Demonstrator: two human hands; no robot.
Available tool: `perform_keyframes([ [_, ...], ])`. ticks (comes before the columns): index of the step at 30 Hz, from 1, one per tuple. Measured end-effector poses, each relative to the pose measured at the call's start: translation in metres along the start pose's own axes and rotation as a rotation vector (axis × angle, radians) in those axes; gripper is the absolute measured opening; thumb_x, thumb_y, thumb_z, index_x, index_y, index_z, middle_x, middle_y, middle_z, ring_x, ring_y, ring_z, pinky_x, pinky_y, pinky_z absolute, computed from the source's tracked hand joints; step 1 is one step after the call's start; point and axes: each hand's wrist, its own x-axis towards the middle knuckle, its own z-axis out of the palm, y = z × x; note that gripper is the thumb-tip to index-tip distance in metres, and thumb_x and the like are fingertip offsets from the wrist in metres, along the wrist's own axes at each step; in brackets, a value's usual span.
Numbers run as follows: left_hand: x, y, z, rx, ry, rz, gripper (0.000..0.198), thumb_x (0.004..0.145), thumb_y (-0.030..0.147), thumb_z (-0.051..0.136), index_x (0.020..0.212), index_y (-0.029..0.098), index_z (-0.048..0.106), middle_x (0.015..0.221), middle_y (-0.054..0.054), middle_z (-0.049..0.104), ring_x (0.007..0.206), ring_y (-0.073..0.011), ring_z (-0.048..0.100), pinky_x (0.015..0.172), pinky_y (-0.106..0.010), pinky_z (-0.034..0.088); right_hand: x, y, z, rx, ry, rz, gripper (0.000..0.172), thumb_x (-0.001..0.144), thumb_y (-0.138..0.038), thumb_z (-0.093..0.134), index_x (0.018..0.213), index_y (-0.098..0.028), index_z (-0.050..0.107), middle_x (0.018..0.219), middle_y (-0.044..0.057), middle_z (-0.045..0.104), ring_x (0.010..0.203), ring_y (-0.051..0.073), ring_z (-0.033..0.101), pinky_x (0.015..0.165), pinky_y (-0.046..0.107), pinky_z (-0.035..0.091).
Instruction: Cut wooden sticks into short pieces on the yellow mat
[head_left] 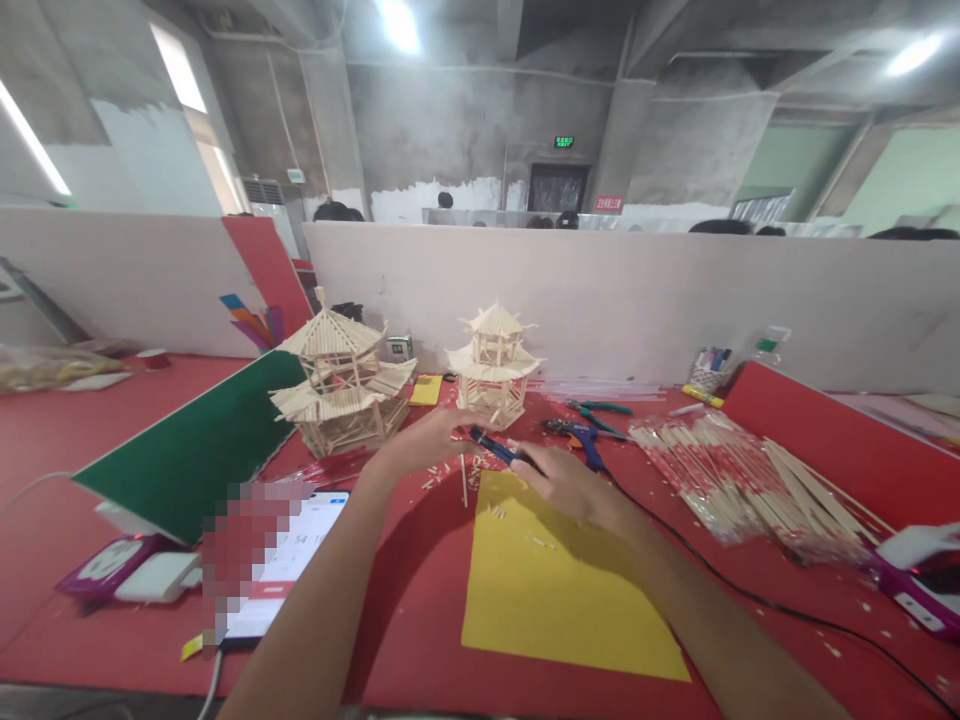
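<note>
Head view; landmark, the yellow sheet. My right hand sits over the sheet's far edge, wrapped round a dark tool; its exact type is too small to tell. The tool lies just past the sheet's far left corner, tip slanting away to the left. My left hand hangs beyond that same corner, fingers bent in toward the tip. Whether they pinch a piece or only meet the tool, I cannot tell.

Around: a loose stick just left of the sheet's far left corner, scraps on the sheet itself. Small tower stands beyond the sheet, close past my fingers; large tower is beyond and to its left. Glue gun rests past the far edge, behind my right hand; its cord runs to the right of the sheet.

Technique, my judgement: steady the left fingers clear of the tip's line, and let the right wrist do the small turns. Bringing both hands back over the sheet would give room from the small tower, whose thin parts look easy to knock. Sweep scraps aside so nothing rolls underneath. Watch the right forearm against the cord: a tug could drag the glue gun.
</note>
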Motion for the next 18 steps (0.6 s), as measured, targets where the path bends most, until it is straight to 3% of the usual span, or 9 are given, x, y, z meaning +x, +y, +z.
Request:
perform_keyframes([
  [8,-0.001,-0.003,0.003,0.043,-0.06,-0.078,0.034,0.08,0.022,0.065,0.114,0.024,0.073,0.101,-0.005,0.075,0.082,-0.017,0.065,0.077,-0.023,0.049,0.007,0.004,0.012,-0.286,0.023,0.065,0.045,0.099,-0.052,0.035,0.103,-0.018,0.065,0.096,0.012,0.073,0.085,0.026,0.067,0.067,0.03,0.033],
  [18,0.008,-0.014,0.01,-0.006,-0.054,-0.074,0.034,0.077,0.015,0.065,0.11,0.017,0.074,0.097,-0.007,0.075,0.088,-0.0189,0.066,0.082,-0.026,0.049,0.017,0.003,0.024,-0.431,-0.01,0.137,0.052,0.101,-0.053,0.027,0.108,-0.018,0.065,0.103,0.012,0.073,0.094,0.027,0.068,0.072,0.029,0.035],
])
